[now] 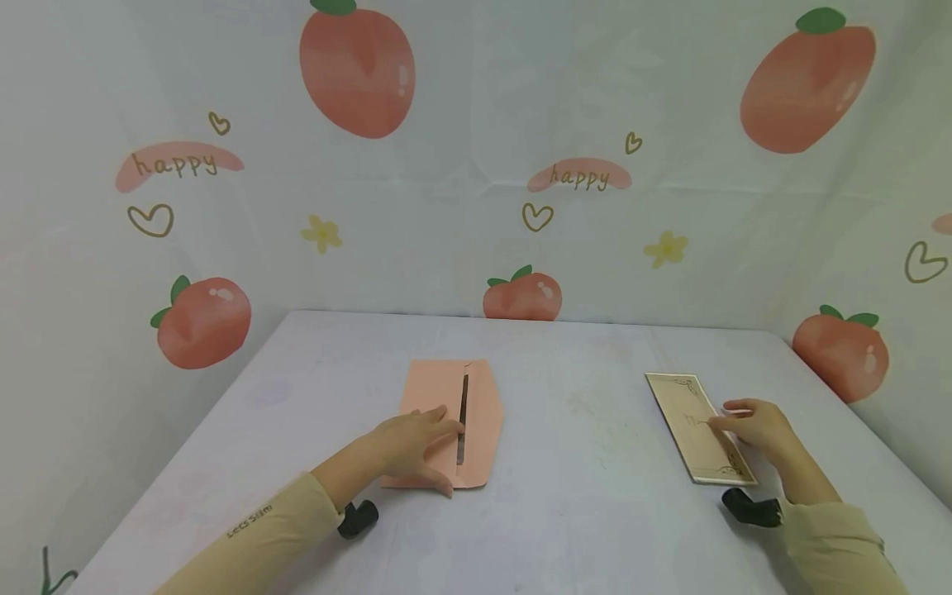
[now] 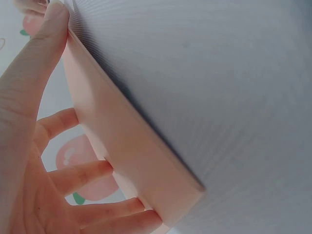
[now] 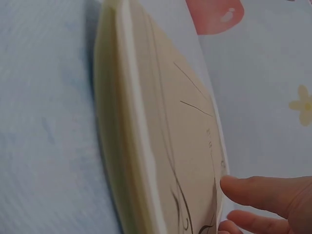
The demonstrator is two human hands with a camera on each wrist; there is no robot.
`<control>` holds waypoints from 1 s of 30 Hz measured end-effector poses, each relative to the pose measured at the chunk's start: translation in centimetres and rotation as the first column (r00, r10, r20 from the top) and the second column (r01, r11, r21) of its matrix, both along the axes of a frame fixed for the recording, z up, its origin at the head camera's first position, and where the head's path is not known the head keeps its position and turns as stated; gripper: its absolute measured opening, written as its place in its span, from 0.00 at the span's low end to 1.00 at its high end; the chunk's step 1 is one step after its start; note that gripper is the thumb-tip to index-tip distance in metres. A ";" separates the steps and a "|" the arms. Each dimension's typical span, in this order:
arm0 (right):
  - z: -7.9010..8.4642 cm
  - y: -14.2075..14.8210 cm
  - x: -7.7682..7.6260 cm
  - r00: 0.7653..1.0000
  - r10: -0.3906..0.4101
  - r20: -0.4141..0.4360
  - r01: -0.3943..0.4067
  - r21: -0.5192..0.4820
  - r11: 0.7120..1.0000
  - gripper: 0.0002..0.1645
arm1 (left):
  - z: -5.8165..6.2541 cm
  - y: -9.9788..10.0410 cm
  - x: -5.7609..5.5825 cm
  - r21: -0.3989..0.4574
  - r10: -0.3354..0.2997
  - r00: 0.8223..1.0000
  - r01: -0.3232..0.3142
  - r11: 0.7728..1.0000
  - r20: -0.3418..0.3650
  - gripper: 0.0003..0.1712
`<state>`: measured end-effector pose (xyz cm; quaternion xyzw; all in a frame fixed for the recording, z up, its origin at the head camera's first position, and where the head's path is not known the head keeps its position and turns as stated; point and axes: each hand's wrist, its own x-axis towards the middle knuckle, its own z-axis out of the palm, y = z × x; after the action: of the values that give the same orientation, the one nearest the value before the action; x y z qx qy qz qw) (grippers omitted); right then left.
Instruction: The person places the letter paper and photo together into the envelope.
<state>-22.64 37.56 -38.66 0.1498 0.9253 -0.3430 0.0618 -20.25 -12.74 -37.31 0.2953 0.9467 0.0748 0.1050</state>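
A peach-coloured paper envelope (image 1: 435,380) lies on the table with its pointed flap to the right. A narrow dark strip (image 1: 462,446) runs along it beside the flap. My left hand (image 1: 405,442) rests on the envelope with fingers spread, its thumb at the near edge. In the left wrist view the fingertips touch the envelope's peach surface (image 2: 117,131). Further right lies a tan card booklet (image 1: 687,413) with a pale border, dark corner scrolls and faint writing. My right hand (image 1: 759,430) is at its right side, thumb tip over the cover, as the right wrist view also shows.
The white table (image 1: 550,529) meets a pale curtain (image 1: 446,198) printed with peaches, hearts and flowers at the back and sides. A black wrist device (image 1: 359,519) hangs below the left wrist, another black device (image 1: 749,506) below the right.
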 end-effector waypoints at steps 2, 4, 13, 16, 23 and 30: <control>-0.1 0.0 -0.1 1.000 -0.007 0.005 0.007 0.004 1.000 0.44 | 0.0 0.0 0.0 0.001 -0.004 1.000 0.004 1.000 -0.005 0.50; -0.3 0.0 -0.2 1.000 -0.012 0.007 0.012 0.007 1.000 0.44 | -0.1 0.0 0.0 0.004 -0.005 1.000 0.005 1.000 -0.008 0.49; -0.6 -0.3 -0.4 1.000 -0.006 0.004 0.006 0.042 0.999 0.41 | 0.0 0.0 0.0 0.000 0.002 1.000 -0.002 1.000 -0.007 0.49; -0.4 -0.5 -0.4 1.000 0.002 0.000 -0.002 0.052 0.999 0.40 | 0.1 0.0 0.1 0.001 0.008 1.000 -0.008 1.000 -0.004 0.49; -0.1 -0.8 -0.3 1.000 0.009 0.011 -0.010 0.063 0.998 0.39 | 0.0 0.0 0.1 0.002 0.015 1.000 -0.015 1.000 0.002 0.50; 0.1 -1.0 -0.1 1.000 0.007 -0.011 -0.007 0.044 0.999 0.35 | 0.0 0.0 0.0 -0.003 0.003 1.000 -0.003 1.000 -0.006 0.50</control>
<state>-22.73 36.52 -38.53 0.1461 0.9334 -0.3231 0.0545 -20.26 -12.73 -37.35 0.2939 0.9475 0.0726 0.1025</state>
